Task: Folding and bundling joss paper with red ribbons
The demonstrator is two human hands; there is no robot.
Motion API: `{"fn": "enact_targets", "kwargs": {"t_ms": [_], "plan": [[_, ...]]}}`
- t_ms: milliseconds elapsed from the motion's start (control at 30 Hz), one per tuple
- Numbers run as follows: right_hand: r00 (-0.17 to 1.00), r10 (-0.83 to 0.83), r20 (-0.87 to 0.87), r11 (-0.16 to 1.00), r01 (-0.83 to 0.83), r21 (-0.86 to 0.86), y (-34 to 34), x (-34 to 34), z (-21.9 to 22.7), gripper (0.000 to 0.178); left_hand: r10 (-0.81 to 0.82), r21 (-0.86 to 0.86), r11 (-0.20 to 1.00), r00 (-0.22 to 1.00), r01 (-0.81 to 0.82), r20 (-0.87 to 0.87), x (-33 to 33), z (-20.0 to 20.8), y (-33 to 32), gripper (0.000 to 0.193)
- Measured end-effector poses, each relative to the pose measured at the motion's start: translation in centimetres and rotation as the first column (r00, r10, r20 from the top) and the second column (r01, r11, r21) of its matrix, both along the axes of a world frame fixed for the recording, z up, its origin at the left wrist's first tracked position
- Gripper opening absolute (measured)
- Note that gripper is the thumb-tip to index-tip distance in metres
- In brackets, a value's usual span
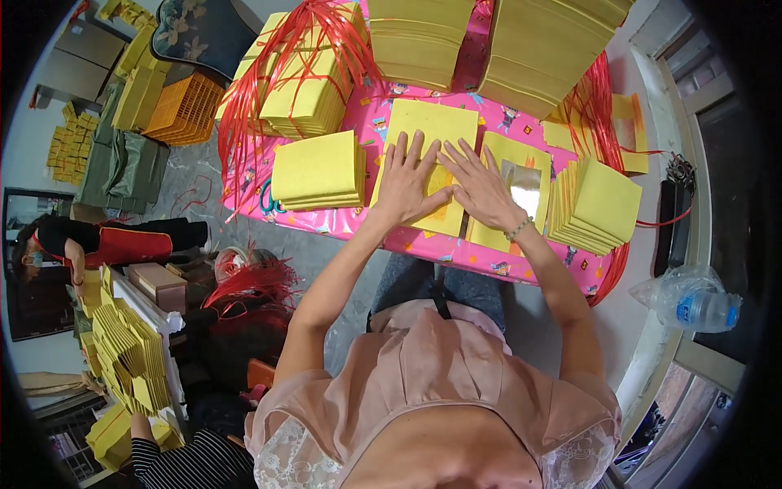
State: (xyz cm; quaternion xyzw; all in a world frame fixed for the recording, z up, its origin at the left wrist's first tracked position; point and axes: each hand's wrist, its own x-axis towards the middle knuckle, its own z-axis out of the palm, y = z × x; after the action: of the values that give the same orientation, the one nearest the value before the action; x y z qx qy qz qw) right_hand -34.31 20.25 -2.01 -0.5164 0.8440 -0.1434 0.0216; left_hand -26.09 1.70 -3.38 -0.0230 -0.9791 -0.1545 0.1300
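Note:
Both hands lie flat on yellow paper at the front middle of the table. My left hand (410, 181) has its fingers stretched out over a yellow sheet (436, 122) with an orange patch partly hidden beneath the palm. Close beside it, my right hand (482, 192) spreads its fingers, the fingertips on that sheet's right part. Under the right wrist lies another yellow sheet (533, 155) with a shiny silver and orange patch. A folded yellow paper stack (316, 169) sits left of my hands. To the right stands a fanned stack of folded yellow paper (599, 204).
Tall yellow paper stacks (419, 41) and bundles tied with red ribbon (301, 90) fill the back of the pink table (391, 238). Teal scissors (269, 196) lie at its left edge. A wrapped water bottle (705, 311) is at far right. Two people work among yellow paper at left.

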Motion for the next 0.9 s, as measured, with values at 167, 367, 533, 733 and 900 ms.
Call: {"fn": "enact_targets", "kwargs": {"t_ms": [167,367,533,733,900], "plan": [[1.000,-0.001,0.028,1.000,0.002,-0.009,0.2,-0.1,-0.3,0.062,0.004,0.039,0.999,1.000,-0.005,0.027,0.5,0.4,-0.5,0.087],[1.000,0.002,0.023,1.000,-0.002,-0.011,-0.1,0.2,-0.4,0.059,0.024,-0.036,0.999,0.999,-0.023,0.026,0.8,0.0,-1.1,0.088],[1.000,-0.009,0.023,1.000,0.009,-0.003,0.0,0.1,-0.3,0.055,0.036,-0.044,0.998,0.998,-0.034,0.045,0.7,-0.2,-1.0,0.088],[0.998,-0.062,-0.001,0.994,0.062,-0.094,-0.7,0.2,0.3,0.047,0.033,0.038,0.999,0.998,-0.035,0.062,0.8,0.5,-1.0,0.079],[0.994,-0.109,-0.017,0.961,0.101,-0.259,-1.6,-1.5,0.0,0.037,0.124,0.259,0.961,0.988,-0.096,-0.094,0.4,0.3,-1.2,0.062]]}}
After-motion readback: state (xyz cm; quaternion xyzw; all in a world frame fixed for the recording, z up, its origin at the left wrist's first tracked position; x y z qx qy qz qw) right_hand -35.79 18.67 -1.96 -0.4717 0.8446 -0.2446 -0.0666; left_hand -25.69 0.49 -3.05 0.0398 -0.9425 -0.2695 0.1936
